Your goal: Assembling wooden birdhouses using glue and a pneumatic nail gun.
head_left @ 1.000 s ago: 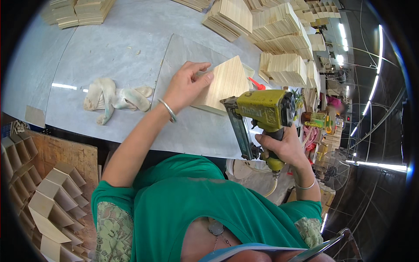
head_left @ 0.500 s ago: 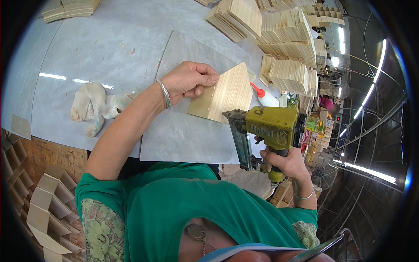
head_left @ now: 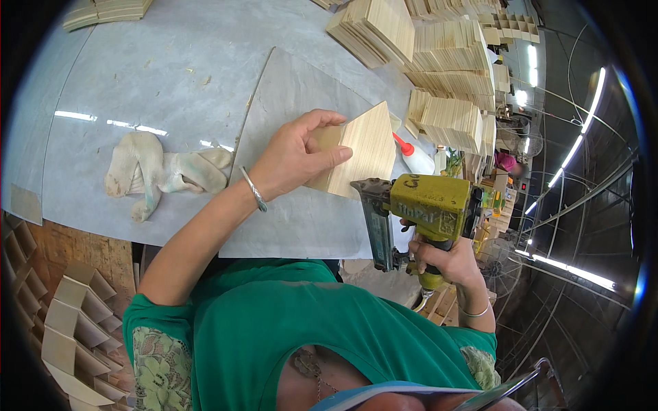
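My left hand (head_left: 296, 156) is closed on a small light-wood panel piece (head_left: 367, 152), its thumb on the front face and its fingers at the far side. The piece stands tilted above a grey board (head_left: 274, 229), and another panel seems to join it at an angle behind, partly hidden by the hand. In my right hand (head_left: 449, 264) is a yellow-green nail gun (head_left: 432, 207), gripped by the handle. Its nose reaches the lower right edge of the wood. Whether nose and wood touch, I cannot tell.
A white squeeze bottle (head_left: 419, 162) with a red tip lies right of the wood. Fabric gloves (head_left: 195, 171) rest on the left of the table. Stacks of wood panels (head_left: 452, 82) line the far right; folded wooden frames (head_left: 75, 322) stand low at the left.
My left hand has shifted down along the wood piece, from its upper corner edge to a wider grip with the thumb across its face. The nail gun stays near the wood's lower edge.
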A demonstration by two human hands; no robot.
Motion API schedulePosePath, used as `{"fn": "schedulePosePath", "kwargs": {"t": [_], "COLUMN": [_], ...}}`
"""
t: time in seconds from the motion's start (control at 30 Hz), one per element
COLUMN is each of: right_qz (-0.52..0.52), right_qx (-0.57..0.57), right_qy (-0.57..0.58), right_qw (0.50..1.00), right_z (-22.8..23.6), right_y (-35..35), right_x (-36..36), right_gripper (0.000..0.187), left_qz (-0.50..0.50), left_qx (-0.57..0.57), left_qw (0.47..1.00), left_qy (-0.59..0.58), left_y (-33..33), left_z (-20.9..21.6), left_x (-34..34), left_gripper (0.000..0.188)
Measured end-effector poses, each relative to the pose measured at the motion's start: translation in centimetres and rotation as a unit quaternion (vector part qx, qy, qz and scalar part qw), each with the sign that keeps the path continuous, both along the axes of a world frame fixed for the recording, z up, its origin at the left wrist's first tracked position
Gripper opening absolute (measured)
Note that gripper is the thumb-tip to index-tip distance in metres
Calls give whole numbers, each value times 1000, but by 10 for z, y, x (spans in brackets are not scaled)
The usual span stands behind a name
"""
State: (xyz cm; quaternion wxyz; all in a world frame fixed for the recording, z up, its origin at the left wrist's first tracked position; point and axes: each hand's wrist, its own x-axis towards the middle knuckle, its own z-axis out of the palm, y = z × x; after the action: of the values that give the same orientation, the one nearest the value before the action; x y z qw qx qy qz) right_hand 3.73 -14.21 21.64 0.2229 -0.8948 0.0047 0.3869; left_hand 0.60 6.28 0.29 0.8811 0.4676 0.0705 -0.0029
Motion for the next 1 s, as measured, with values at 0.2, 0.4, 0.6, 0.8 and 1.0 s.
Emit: {"fn": "schedulePosePath", "kwargs": {"t": [0.2,0.4,0.6,0.8,1.0], "right_qz": [39,189,292,275,292], "right_qx": [-37,-16,-27,-16,-25], "right_qy": [-31,-155,-199,-156,-161], "right_qw": [998,970,935,949,942], "right_z": [7,15,8,4,4], "right_y": [7,35,55,64,65], "right_x": [6,23,49,58,61], "right_gripper": [20,32,37,36,31], "left_qz": [66,52,55,43,43], "left_qx": [81,114,128,127,117], "left_qw": [994,992,990,991,992], "left_qy": [-32,-24,-13,6,10], "left_y": [-5,-4,-2,0,-1], "left_z": [-5,-6,-3,0,-1], "left_x": [1,6,4,4,3], "left_gripper": [46,47,48,53,56]}}
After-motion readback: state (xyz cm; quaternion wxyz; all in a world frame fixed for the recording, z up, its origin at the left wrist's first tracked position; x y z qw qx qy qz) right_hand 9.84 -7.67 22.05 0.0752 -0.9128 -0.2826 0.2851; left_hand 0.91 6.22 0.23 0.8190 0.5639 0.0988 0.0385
